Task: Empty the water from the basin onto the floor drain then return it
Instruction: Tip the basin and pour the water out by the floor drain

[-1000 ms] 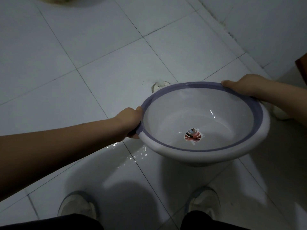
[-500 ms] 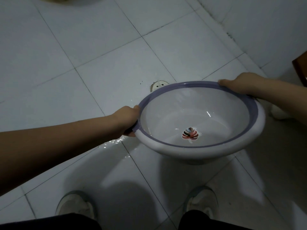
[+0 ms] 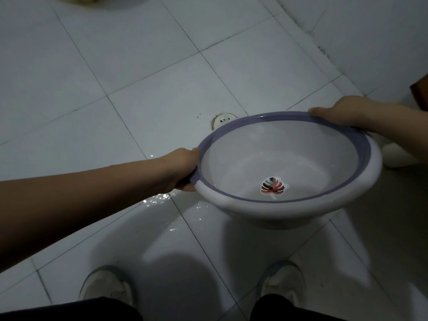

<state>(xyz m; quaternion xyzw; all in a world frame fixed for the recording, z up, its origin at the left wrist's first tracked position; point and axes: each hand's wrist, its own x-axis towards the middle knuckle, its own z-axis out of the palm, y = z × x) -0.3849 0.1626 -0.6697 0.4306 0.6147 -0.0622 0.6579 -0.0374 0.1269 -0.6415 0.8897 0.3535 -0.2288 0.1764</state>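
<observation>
- The left hand (image 3: 183, 169) is gripping the near-left edge of the basin (image 3: 289, 172), its fingers curled tight under the purple rim (image 3: 254, 118) with the thumb pressing on top.
- The right hand (image 3: 340, 111) is clamping the far-right edge of the same rim, fingers folded over it; the tips are hidden underneath, so how far they are wrapping cannot be told.
- The two grips are sitting on opposite sides, probably so the load stays balanced and a tilt can be steered from either side.
- The basin is hanging in the air between the hands, above the tiled floor (image 3: 115, 66) and roughly level, with a shallow layer of water (image 3: 301, 179) lying over the leaf sticker (image 3: 272, 186) at its bottom.
- The floor drain (image 3: 222, 121) is peeking out just beyond the far rim, between the two sets of fingers and a little past them, so the basin seems placed for pouring forward.
- Wet patches (image 3: 159, 199) are glinting on the tiles just below the left fingers.
- The shoes (image 3: 106, 288) are standing well back from the drain, likely to stay clear of splashes.
- Emptying looks not yet finished, judging by the water remaining.
</observation>
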